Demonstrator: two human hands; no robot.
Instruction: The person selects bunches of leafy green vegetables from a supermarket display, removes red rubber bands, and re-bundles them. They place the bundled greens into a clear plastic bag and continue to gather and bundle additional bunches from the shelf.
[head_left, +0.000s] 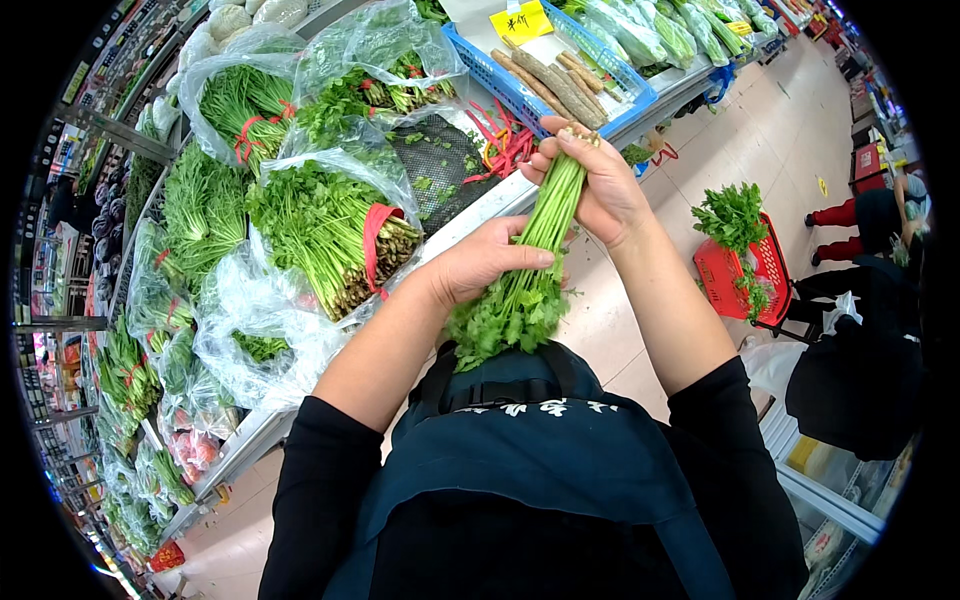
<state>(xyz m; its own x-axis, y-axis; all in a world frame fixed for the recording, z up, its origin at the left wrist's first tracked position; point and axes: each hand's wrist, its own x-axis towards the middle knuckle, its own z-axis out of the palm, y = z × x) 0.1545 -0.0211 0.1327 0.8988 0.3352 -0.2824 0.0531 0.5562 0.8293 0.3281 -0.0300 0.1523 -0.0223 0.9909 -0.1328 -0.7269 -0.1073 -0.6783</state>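
A bunch of leafy green herbs (551, 217), likely cilantro or Chinese celery, is held in front of my chest, its root ends up and its leaves hanging down. My right hand (600, 176) grips the stems near the root ends. My left hand (499, 259) is around the stems lower down, its thumb across them. Left of my hands, a large bundle of similar greens (330, 232) lies on the display counter, bound with a red band (377, 244). Loose red ties (502, 142) lie beside a dark mesh mat (439, 169) scattered with leaf bits.
A blue plastic basket (637, 94) with long brown roots (559, 82) stands at the counter's edge. Bagged greens (247, 112) cover the counter at left. On the right, a red shopping basket (731, 281) holds greens, with people (862, 322) near it. A metal rail (480, 202) edges the counter.
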